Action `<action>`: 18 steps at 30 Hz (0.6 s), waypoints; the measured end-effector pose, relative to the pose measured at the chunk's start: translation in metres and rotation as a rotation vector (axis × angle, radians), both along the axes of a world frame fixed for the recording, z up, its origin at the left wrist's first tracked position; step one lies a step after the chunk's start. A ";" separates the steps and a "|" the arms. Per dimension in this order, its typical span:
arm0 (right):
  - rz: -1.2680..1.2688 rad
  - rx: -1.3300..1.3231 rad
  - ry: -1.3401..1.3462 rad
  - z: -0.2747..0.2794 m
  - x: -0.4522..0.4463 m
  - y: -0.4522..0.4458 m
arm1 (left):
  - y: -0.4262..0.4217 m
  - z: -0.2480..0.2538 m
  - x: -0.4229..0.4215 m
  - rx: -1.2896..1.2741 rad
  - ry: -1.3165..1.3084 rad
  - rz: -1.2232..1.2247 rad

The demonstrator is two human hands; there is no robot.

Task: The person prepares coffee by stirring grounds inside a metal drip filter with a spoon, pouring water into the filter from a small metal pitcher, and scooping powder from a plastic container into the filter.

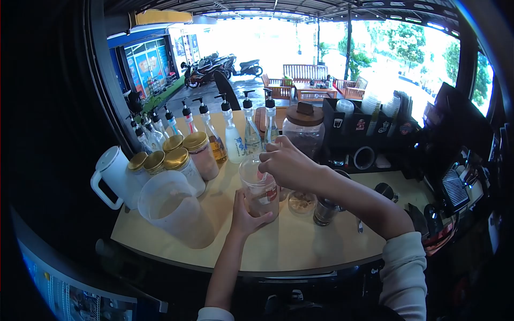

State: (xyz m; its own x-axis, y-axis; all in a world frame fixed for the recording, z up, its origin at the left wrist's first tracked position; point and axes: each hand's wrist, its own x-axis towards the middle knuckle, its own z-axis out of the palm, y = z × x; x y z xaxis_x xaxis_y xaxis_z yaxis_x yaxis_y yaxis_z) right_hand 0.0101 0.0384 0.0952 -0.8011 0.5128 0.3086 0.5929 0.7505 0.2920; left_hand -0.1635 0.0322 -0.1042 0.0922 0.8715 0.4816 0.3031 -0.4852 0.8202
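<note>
A clear plastic cup [259, 198] with a red printed mark stands upright near the middle of the counter. My left hand [248, 218] wraps round its lower side, thumb across the front. Above the cup's mouth is my right hand [284, 160], fingers closed and pointing down at the rim. Something pinkish shows just below those fingers, but what they hold is hidden. To the right of the cup sit a small round dish [302, 203] with brownish bits and a metal cup [324, 210].
Several pump bottles [231, 140] line the back, with gold-lidded jars [199, 155] before them. At left stand a white pitcher [110, 174] and a large translucent container [170, 206]. A wooden-lidded jar [303, 131] and a black cup organizer [356, 125] stand back right.
</note>
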 end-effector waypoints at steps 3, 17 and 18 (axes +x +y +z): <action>-0.007 -0.078 -0.042 0.003 -0.002 -0.001 | -0.001 0.002 -0.001 0.045 0.062 0.021; -0.192 -0.052 0.993 -0.045 0.185 -0.092 | -0.044 0.015 0.031 0.705 0.087 0.190; -0.300 -0.065 1.043 -0.059 0.206 -0.094 | -0.054 0.027 0.048 0.724 0.169 0.042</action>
